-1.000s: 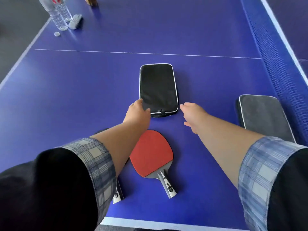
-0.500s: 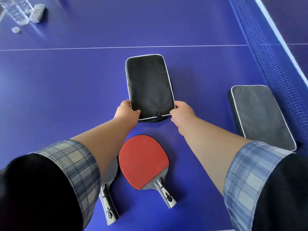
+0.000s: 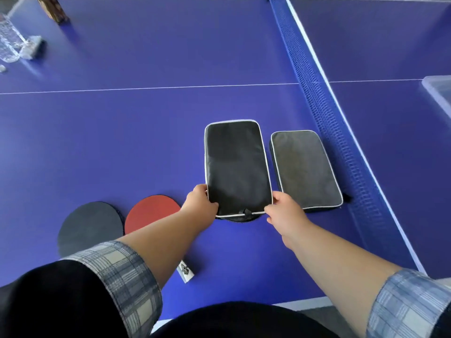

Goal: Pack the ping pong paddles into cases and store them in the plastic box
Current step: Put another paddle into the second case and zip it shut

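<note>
A black paddle case [image 3: 236, 167] with white piping lies on the blue table, its zipper end toward me. My left hand [image 3: 201, 203] grips its near left corner and my right hand [image 3: 284, 211] grips its near right corner. Right beside it, nearly touching, lies a grey paddle case [image 3: 305, 169]. To the left lie a red-faced paddle [image 3: 151, 212], partly under my left forearm, and a black-faced paddle [image 3: 90, 225]. A clear plastic box [image 3: 439, 91] shows at the right edge, beyond the net.
The blue net [image 3: 324, 113] runs diagonally just right of the grey case. Clear water bottles [image 3: 9, 42] and a brown object [image 3: 52, 8] stand at the far left. The table's near edge [image 3: 305, 304] is close to my body.
The black case, held by both hands, now lies right beside the grey case by the net. The paddles appear farther left in view, and the plastic box has come into view.
</note>
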Demonstrator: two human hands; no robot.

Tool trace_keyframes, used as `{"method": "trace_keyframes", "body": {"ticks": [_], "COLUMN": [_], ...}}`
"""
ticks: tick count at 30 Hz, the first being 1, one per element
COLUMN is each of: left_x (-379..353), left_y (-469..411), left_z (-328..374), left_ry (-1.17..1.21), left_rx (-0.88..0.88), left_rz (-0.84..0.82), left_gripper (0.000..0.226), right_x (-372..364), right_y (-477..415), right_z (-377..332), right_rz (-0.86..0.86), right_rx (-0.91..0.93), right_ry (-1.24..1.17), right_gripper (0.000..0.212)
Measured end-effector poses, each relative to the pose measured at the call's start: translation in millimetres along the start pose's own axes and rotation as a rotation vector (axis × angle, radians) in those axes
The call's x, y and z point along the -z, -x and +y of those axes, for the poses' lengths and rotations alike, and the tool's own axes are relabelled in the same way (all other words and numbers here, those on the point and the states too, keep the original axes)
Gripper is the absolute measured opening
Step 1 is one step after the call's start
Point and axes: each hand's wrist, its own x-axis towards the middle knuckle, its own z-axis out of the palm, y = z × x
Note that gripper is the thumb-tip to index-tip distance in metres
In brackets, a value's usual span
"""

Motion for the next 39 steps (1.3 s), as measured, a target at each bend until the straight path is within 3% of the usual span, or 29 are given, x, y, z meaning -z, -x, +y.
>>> {"method": "trace_keyframes", "body": {"ticks": [8, 13, 17, 20, 29, 35, 38, 39], "left_x": [-58, -60, -57, -47, -1, 16, 22, 22], "left_y": [28, 33, 36, 37, 42, 52, 52, 50], "left_z": [6, 9, 8, 8, 3, 13, 23, 27], "left_ry": [-0.142, -0.147, -0.08, -0.133, -0.038, 0.199, 0.173, 0.134], "left_rx": [0.193, 0.221, 0.234, 0.248, 0.233, 0.186, 0.11, 0.074], "left_rz": [-0.072, -0.083, -0.042, -0.045, -0.2, -0.202, -0.207, -0.19], "left_gripper": [0.036, 0.036, 0.049, 0.05, 0.049, 0.061, 0.1, 0.102], "right_x": [28, 33, 25, 13, -27, -49, -58, -60], "right_y": [-6, -2, 18, 35, 69, 79, 83, 84], "right_z": [50, 48, 29, 17, -10, -20, -26, -29], "right_rz": [-0.113, -0.102, -0.008, -0.032, -0.114, -0.141, -0.188, -0.21], "right_rx": [-0.122, -0.065, 0.09, 0.157, 0.276, 0.339, 0.362, 0.37], "right_ry": [0.093, 0.11, 0.037, -0.013, -0.084, -0.048, -0.07, -0.085], "right_gripper": [0.041, 0.01, 0.003, 0.017, 0.025, 0.027, 0.024, 0.02]}}
